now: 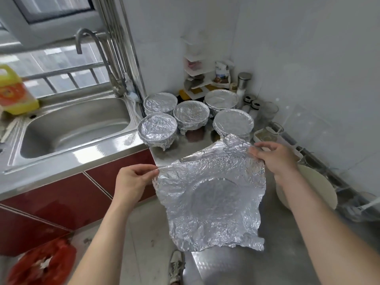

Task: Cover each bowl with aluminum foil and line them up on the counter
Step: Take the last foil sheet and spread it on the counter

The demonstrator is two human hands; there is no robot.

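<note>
A crumpled sheet of aluminum foil (211, 198) hangs in the air over the steel counter (273, 254), bearing a round imprint in its middle. My left hand (133, 179) pinches its upper left corner. My right hand (273, 157) pinches its upper right corner. Several foil-covered bowls cluster at the back of the counter: one (157, 128) nearest the sink, one (191, 115) in the middle, one (233, 122) on the right, with two more behind them. An uncovered cream-coloured bowl (312, 186) sits on the counter under my right forearm.
A steel sink (78, 128) with a tap (98, 50) lies to the left, a yellow bottle (14, 93) behind it. Jars and a white corner rack (201, 79) crowd the back wall. A container (267, 134) stands at the right. A red bag (43, 262) lies on the floor.
</note>
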